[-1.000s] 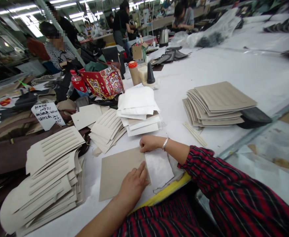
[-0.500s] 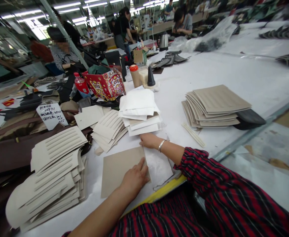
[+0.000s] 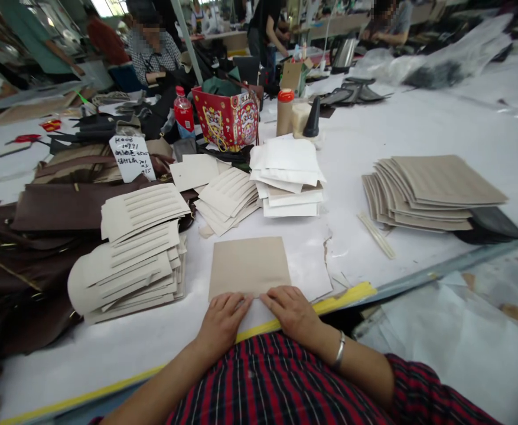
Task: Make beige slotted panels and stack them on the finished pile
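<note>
A flat beige rectangular panel [image 3: 250, 265] lies on the white table in front of me. At its near left corner is my left hand [image 3: 225, 319], fingers close together and bent over the panel's edge, thumb pointing inward. My right hand [image 3: 292, 310], with a silver bracelet at the wrist, holds the same near edge further right in a similar way. The two thumbs almost meet at the middle of that edge. The undersides of my fingers are hidden. Beyond the panel stands a pile of white sheets [image 3: 287, 177] with some beige between them.
Ribbed cream pieces [image 3: 141, 260] are stacked at left beside dark brown bags [image 3: 59, 206]. A beige panel stack [image 3: 453, 183] overlaps a black piece [image 3: 489, 224] at right. A red box [image 3: 225, 121], bottle [image 3: 183, 115] and orange-lidded container [image 3: 285, 112] stand behind. Co-workers sit further back.
My right hand has come back from the white pile to the panel's near edge. My left hand has moved from on top of the panel to its near left corner. The view has shifted.
</note>
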A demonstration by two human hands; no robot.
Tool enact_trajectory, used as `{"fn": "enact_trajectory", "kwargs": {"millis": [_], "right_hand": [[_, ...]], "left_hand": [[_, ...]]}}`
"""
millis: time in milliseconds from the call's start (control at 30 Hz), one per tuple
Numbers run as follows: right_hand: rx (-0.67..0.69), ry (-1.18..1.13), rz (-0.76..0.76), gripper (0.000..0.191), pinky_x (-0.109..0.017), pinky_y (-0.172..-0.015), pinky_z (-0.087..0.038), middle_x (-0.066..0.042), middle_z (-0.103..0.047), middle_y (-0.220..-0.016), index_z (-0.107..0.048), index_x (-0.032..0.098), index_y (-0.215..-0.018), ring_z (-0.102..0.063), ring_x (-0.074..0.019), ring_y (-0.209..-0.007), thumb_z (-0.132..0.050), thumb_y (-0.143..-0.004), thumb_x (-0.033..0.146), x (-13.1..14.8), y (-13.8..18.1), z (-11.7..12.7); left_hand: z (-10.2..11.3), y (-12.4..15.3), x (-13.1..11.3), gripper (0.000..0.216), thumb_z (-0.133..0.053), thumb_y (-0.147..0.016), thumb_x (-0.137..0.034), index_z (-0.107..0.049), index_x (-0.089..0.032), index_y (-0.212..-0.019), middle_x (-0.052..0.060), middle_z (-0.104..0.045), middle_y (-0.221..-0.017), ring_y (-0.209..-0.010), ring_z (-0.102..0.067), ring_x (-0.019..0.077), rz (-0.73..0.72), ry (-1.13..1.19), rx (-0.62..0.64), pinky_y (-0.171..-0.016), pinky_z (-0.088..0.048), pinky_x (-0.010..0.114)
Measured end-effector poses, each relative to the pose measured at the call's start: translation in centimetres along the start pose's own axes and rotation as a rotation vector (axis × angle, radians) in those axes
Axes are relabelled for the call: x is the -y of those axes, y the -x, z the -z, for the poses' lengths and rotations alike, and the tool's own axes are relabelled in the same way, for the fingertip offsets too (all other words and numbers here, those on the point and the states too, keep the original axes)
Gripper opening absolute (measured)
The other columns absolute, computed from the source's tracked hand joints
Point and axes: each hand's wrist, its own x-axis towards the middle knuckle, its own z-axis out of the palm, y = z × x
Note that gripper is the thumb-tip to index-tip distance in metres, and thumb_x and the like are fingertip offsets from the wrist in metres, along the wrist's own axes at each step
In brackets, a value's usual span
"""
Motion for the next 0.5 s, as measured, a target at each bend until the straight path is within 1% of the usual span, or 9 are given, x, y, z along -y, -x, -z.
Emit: {"fn": "enact_trajectory", "kwargs": {"millis": [133,200,267,367,433,500], "right_hand": [[0.047,0.054,-0.027,0.032,-0.038,-0.082,-0.038,-0.010,-0.057,-0.101,-0.053,0.019,-0.113,-0.046,-0.0221,-0.094,-0.043,-0.083,0.016,0.8,-1.4,0.2],[0.056,0.063,-0.085,0.031,-0.037,-0.082,-0.038,-0.009,-0.057,-0.099,-0.054,0.020,-0.112,-0.047,-0.0216,-0.093,-0.043,-0.083,0.015,1.1,-1.2,0.4],[0.038,0.061,-0.147,0.033,-0.036,-0.082,-0.039,-0.009,-0.057,-0.100,-0.054,0.021,-0.112,-0.047,-0.0214,-0.092,-0.045,-0.081,0.014,1.4,-0.5,0.5],[-0.020,0.035,-0.219,0.037,-0.035,-0.084,-0.039,-0.007,-0.058,-0.102,-0.053,0.023,-0.113,-0.048,-0.0206,-0.094,-0.047,-0.079,0.011,1.3,0.7,0.8],[-0.022,-0.029,-0.258,0.033,-0.033,-0.083,-0.040,-0.004,-0.059,-0.097,-0.056,0.025,-0.107,-0.050,-0.0187,-0.091,-0.047,-0.078,0.011,0.5,0.7,1.4],[-0.027,-0.122,-0.311,0.028,-0.029,-0.080,-0.042,-0.002,-0.059,-0.090,-0.058,0.025,-0.100,-0.052,-0.0161,-0.086,-0.045,-0.079,0.013,-1.0,-0.4,2.4]], "left_hand": [[0.3,-0.9,0.1,0.043,-0.042,-0.081,-0.012,-0.047,-0.023,-0.122,0.008,-0.056,-0.109,-0.096,-0.048,0.0225,-0.030,0.009,0.053,-0.082,-0.040,0.039],[0.3,-0.4,0.5,0.041,-0.041,-0.081,-0.012,-0.049,-0.023,-0.120,0.007,-0.056,-0.109,-0.094,-0.049,0.0218,-0.031,0.009,0.030,-0.082,-0.041,0.037],[0.0,0.9,1.4,0.042,-0.039,-0.080,-0.010,-0.049,-0.022,-0.119,0.006,-0.056,-0.111,-0.096,-0.050,0.0210,-0.019,-0.016,-0.050,-0.084,-0.041,0.036],[-0.9,3.4,3.7,0.046,-0.037,-0.078,-0.008,-0.049,-0.024,-0.119,0.004,-0.057,-0.114,-0.100,-0.051,0.0198,0.000,-0.091,-0.194,-0.087,-0.041,0.032],[-1.1,4.4,5.1,0.041,-0.039,-0.079,-0.013,-0.051,-0.025,-0.117,0.003,-0.058,-0.112,-0.098,-0.053,0.0203,-0.031,-0.154,-0.267,-0.084,-0.043,0.032],[-0.9,4.2,5.8,0.031,-0.042,-0.081,-0.022,-0.056,-0.025,-0.109,0.003,-0.062,-0.106,-0.093,-0.056,0.0214,-0.057,-0.198,-0.337,-0.078,-0.045,0.034]]}}
